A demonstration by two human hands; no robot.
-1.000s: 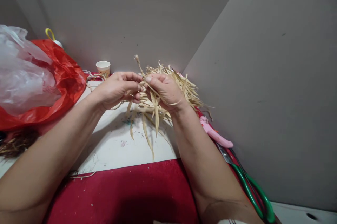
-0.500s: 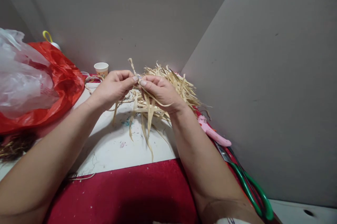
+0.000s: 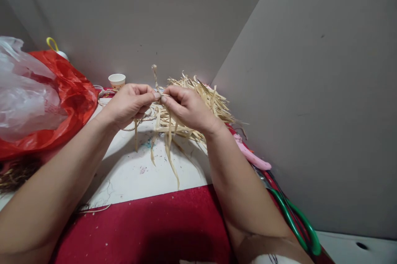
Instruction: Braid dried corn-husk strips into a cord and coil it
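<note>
My left hand [image 3: 128,104] and my right hand [image 3: 186,109] meet above a white table top [image 3: 136,173], both pinched on the same small bunch of dry straw strips [image 3: 164,131]. A twisted end of the bunch sticks up between my fingertips, and loose strips hang down below them toward the table. Behind my right hand lies a larger heap of straw [image 3: 211,100] in the corner by the grey wall.
A red plastic bag [image 3: 74,94] with a clear bag [image 3: 25,90] on it fills the left side. A paper cup [image 3: 117,80] and a wire ring [image 3: 105,94] stand at the back. Green-handled scissors [image 3: 294,218] and a pink object [image 3: 251,156] lie along the right wall. Red cloth [image 3: 149,226] covers the near edge.
Both hands have shifted slightly left and closer together, their fingertips now touching on the straw bunch. The hanging strips have swung with them.
</note>
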